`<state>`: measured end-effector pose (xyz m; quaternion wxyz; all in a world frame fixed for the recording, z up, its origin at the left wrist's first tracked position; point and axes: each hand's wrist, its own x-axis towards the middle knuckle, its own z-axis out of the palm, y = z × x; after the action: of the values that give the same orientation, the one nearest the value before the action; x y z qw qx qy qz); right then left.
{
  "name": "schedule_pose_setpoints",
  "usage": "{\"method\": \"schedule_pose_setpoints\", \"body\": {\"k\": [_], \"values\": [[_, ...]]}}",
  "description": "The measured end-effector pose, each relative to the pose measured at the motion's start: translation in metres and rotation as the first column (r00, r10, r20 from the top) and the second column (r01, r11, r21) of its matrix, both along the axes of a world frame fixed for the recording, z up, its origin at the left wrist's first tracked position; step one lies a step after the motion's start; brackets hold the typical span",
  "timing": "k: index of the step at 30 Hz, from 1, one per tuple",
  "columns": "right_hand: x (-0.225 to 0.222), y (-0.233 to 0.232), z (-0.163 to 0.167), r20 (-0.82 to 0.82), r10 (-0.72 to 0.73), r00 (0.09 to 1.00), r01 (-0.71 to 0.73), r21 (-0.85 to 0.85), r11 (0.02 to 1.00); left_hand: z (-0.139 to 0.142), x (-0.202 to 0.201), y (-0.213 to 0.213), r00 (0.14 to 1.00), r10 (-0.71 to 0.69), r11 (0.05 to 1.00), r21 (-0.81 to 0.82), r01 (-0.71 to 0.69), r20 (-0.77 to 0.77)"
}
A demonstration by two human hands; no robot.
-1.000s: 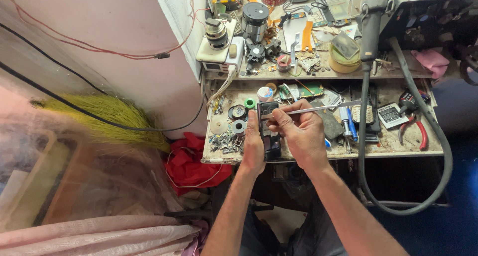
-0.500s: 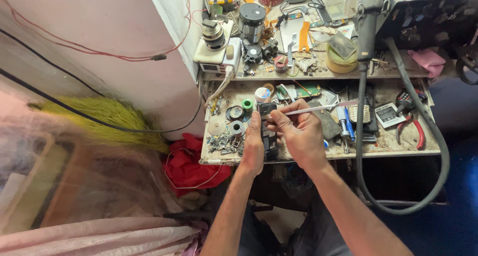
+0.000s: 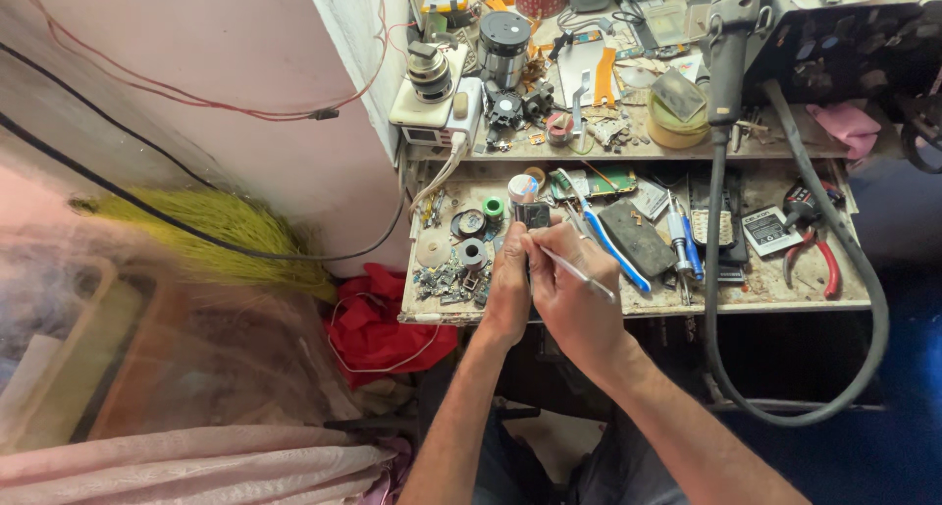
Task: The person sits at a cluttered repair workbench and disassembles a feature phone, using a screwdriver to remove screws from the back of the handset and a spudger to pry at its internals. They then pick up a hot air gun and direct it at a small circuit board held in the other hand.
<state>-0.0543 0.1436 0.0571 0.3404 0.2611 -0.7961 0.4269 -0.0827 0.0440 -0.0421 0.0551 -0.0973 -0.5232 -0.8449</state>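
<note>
Workbench (image 3: 746,294), front edge: left hand (image 3: 508,287) curled around a small dark device (image 3: 533,216), holding it just above the bench. Right hand (image 3: 572,287), touching the left, pinches thin metal tweezers (image 3: 579,274). Beyond the device: green tape roll (image 3: 493,207). Farther back on the bench's rear shelf: black cylindrical motor (image 3: 503,46).

1. Left of the fingers (image 3: 518,252): rings, washers and loose metal scrap (image 3: 453,269) pack the bench (image 3: 756,294), no clear path.
2. Right of the fingers: blue-handled tool (image 3: 616,255), dark pouch (image 3: 638,235), screwdrivers (image 3: 684,245) lie close together.
3. Beyond the fingers: upper shelf edge (image 3: 608,155) blocks.
4. Far right: thick grey hose (image 3: 863,299) loops around; red pliers (image 3: 819,255) lie inside it.
5. Below the fingers: open space off the bench front.
</note>
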Motion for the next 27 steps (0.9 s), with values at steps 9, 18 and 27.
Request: {"method": "schedule_pose_setpoints", "body": {"k": [9, 18, 27], "values": [[-0.012, 0.012, -0.006, 0.514, 0.354, 0.781, -0.024, -0.542, 0.84, 0.002, -0.003, -0.002, 0.996, 0.013, 0.997, 0.077, -0.02, 0.086], [-0.008, 0.029, -0.029, 0.463, 0.522, 0.716, -0.123, -0.652, 0.748, 0.037, 0.005, -0.008, 0.972, -0.138, 0.955, 0.284, 0.08, 0.188], [-0.006, 0.022, -0.042, 0.495, 0.495, 0.714, -0.109, -0.619, 0.778, 0.033, 0.006, -0.01, 0.971, -0.171, 0.948, 0.296, 0.116, 0.167]]}}
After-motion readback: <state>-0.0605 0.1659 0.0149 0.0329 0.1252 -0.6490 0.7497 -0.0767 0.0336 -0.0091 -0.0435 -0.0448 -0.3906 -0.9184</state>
